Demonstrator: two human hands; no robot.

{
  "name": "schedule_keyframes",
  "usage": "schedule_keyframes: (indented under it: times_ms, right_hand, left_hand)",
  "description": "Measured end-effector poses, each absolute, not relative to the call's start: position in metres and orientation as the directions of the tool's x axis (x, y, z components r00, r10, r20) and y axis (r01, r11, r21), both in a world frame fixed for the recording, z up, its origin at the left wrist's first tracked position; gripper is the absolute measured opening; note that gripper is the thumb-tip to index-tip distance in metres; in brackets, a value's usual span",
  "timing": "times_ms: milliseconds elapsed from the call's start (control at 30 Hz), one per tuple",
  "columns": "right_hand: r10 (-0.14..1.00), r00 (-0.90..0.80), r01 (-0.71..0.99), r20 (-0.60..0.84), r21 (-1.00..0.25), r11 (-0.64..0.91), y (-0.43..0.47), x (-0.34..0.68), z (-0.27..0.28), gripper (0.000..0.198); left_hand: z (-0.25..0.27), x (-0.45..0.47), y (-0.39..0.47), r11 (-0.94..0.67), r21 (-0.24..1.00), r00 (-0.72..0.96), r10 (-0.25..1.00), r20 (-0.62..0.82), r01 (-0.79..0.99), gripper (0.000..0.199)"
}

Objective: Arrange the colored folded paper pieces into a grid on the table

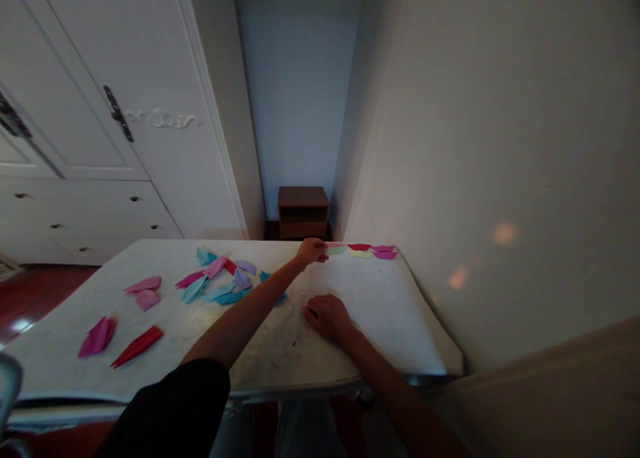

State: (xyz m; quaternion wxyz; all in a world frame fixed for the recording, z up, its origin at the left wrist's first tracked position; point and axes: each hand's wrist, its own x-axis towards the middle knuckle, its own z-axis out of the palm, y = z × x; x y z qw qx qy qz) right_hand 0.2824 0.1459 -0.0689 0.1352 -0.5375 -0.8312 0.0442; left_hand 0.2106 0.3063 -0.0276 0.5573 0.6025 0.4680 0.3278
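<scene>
Near the table's far edge, my left hand (313, 251) pinches the left end of a pale green folded paper piece (337, 250) with a pink strip along its far side. To its right lie a red folded paper (360, 247), a pale yellow one (360, 254) and magenta ones (385, 253), set in two close rows. My right hand (327, 317) rests on the tabletop nearer me, fingers curled in and nothing visible in them. Left of my left forearm is a loose heap of blue, pink and lilac folded papers (220, 291), partly hidden by the arm.
The white-covered table (190, 338) meets a wall (475, 178) on the right. Pink folded papers (145, 291), a magenta one (99, 337) and a red one (137, 346) lie at left. Beyond stand a white wardrobe (150, 151) and a brown cabinet (303, 195).
</scene>
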Motion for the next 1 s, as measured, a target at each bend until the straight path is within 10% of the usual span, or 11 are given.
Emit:
schedule_keyframes:
  times_ms: [633,1000]
  right_hand:
    - [0.931,-0.279,0.825,0.234,-0.437,0.357,0.152,0.288,-0.072,0.027]
    - [0.927,-0.252,0.801,0.279,-0.477,0.361,0.155,0.288,-0.080,0.027]
  left_hand:
    - [-0.063,0.220,0.320,-0.491,0.604,0.465,0.859,0.216,0.628,0.026]
    - [-0.072,0.228,0.328,-0.547,0.462,0.519,0.831,0.198,0.698,0.018]
